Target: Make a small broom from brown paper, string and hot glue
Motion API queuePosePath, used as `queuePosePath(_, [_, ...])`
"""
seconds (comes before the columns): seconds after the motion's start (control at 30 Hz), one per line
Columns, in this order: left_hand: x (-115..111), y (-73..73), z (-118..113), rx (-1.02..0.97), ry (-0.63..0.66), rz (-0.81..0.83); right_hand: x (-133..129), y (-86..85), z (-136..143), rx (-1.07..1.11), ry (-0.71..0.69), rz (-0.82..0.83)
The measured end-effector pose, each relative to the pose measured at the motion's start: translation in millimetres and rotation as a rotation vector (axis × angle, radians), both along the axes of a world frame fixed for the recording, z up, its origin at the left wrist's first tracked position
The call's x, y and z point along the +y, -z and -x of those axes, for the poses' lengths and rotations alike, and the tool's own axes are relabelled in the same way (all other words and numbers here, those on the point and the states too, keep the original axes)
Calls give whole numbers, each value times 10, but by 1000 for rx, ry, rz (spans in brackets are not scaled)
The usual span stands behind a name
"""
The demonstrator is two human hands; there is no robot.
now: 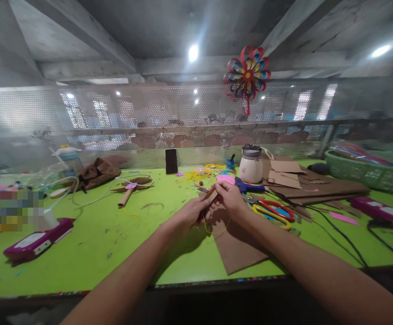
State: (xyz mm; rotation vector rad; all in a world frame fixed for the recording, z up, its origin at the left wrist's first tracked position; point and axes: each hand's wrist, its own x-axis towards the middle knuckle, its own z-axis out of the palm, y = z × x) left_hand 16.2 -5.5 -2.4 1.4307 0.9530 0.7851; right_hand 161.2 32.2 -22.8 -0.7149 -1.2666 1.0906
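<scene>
My left hand point(195, 211) grips the lower end of a small brown cardboard piece point(211, 197), fingers curled around it. My right hand point(231, 197) pinches the same piece at its upper end. A thin yellow string point(206, 225) hangs beneath the fingers. Below both hands lies a flat brown cardboard sheet point(233, 246) reaching toward the table's front edge. Just beyond my right hand are scissors with red and yellow handles point(278, 211) and a blue glue gun point(249, 186). Part of the held piece is hidden by my fingers.
The green table point(91, 253) carries a brown paper craft point(125, 197), a phone point(171, 161), a white jar point(250, 164), stacked brown cardboard point(335, 192), and purple power strips point(39, 241) at both sides. A green basket point(362, 174) stands far right. Black cables point(339, 232) cross the right side.
</scene>
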Motion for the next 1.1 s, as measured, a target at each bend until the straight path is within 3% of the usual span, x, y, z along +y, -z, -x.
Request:
queuePosePath(0.3, [-59, -52, -27, 25, 8, 45, 117, 73, -56, -3, -28, 49])
queuePosePath(0.43, [-54, -20, -50, -59, -2, 72, 169, 86, -66, -18, -84, 71])
queuePosePath(0.63, [80, -66, 62, -318, -176, 51, 83, 19, -83, -64, -213, 126])
queuePosePath(0.77, [190, -177, 228, -540, -382, 30, -141, -23, 67, -380, -303, 13])
queuePosePath(0.87, [232, -229, 326, -659, -536, 57, -357, -34, 173, -593, -286, -95])
queuePosePath(0.97, [253, -253, 379, -707, -588, 79, -547, -28, 189, -769, -125, -249])
queuePosePath(1.1, [236, -298, 401, -728, -523, 140, -662, 10, 162, -1269, 160, -584])
